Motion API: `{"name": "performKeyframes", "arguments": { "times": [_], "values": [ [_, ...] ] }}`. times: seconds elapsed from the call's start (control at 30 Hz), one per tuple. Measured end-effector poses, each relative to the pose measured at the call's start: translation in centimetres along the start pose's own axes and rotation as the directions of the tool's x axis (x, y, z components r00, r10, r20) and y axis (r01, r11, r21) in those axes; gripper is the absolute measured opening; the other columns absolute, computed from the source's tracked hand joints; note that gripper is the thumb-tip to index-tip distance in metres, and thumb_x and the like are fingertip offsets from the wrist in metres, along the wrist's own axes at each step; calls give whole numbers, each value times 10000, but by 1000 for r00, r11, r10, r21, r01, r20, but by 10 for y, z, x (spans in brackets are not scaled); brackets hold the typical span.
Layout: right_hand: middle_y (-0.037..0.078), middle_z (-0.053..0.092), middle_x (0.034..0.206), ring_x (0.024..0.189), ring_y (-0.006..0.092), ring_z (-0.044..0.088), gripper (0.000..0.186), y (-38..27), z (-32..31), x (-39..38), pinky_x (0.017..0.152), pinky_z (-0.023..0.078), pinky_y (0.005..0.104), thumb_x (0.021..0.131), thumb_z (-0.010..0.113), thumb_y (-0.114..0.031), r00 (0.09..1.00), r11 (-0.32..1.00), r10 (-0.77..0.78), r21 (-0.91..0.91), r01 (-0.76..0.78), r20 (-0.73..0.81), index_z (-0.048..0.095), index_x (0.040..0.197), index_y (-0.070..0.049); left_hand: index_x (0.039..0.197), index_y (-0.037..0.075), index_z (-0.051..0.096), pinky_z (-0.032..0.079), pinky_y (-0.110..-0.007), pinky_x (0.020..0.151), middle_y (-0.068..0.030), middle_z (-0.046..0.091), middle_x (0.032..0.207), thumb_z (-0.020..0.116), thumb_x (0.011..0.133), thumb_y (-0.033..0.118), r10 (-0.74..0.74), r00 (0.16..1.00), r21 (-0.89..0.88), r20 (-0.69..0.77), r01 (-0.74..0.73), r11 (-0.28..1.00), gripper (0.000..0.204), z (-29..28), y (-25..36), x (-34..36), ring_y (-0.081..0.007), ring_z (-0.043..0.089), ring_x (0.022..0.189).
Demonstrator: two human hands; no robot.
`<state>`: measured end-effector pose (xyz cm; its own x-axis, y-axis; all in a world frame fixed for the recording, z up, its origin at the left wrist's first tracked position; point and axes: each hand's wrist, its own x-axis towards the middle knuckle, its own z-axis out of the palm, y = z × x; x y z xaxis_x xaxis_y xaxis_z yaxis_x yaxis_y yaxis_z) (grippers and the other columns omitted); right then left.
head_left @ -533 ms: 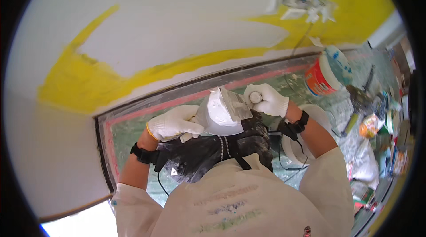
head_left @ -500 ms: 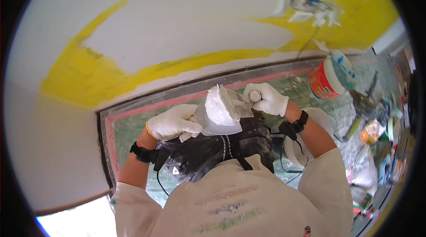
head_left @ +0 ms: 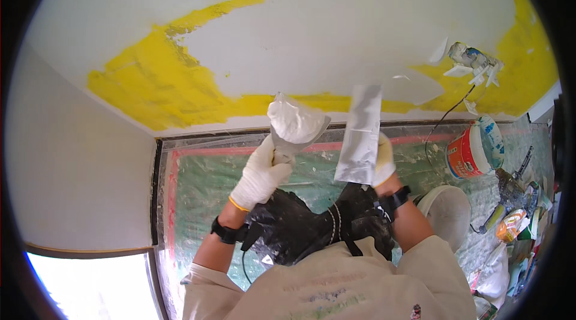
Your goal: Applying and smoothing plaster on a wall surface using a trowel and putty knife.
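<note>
My left hand (head_left: pixel 262 173), in a white knitted glove, is closed round the handle of a broad putty knife (head_left: pixel 312 137). A thick heap of white putty (head_left: pixel 292 117) lies on its blade. To the right, my gloved right hand (head_left: pixel 384 161) grips a long rectangular plastering trowel (head_left: pixel 361 134), its flat blade upright and smeared with white. The trowel's handle is hidden behind the blade and my fingers. Both tools are held up apart from each other, in front of a wall (head_left: pixel 318 38) with white filler over yellow paint.
A red and white bucket (head_left: pixel 465 155) stands by the wall at right, with a pale bucket (head_left: pixel 447 215) nearer me. Wires and torn paper hang round a wall opening (head_left: pixel 471 56). Green sheeting (head_left: pixel 210 179) covers the floor; a white plastic bag (head_left: pixel 495 275) and clutter lie far right.
The trowel has come off the putty knife and moved right, turning upright. My left hand has raised the putty knife with its heap of putty. My view has shifted along the wall.
</note>
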<state>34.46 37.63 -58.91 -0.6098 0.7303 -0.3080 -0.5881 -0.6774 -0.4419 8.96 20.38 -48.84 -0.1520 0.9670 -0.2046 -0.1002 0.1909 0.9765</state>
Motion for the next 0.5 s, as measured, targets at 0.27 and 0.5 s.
{"name": "performKeyframes", "arguments": {
  "times": [0.27, 0.5],
  "values": [
    [111, 667, 1298, 1174, 248, 666, 354, 141, 4, 15, 961, 604, 420, 1095, 496, -196, 974, 996, -87, -7, 90, 210, 579, 1404, -45, 1643, 170, 358, 564, -450, 842, -181, 624, 1125, 606, 813, -88, 561, 741, 723, 370, -608, 327, 903, -29, -30, 61, -411, 663, 952],
    [106, 675, 1282, 1155, 257, 675, 354, 155, -89, 42, 959, 603, 431, 1088, 515, -198, 886, 891, -453, -64, 449, -102, 584, 1399, -44, 1645, 161, 347, 535, -502, 865, -215, 627, 1191, 572, 911, -3, 284, 929, 804, 237, -352, 480, 785, -42, -70, 110, -427, 653, 1037]
  ]
}}
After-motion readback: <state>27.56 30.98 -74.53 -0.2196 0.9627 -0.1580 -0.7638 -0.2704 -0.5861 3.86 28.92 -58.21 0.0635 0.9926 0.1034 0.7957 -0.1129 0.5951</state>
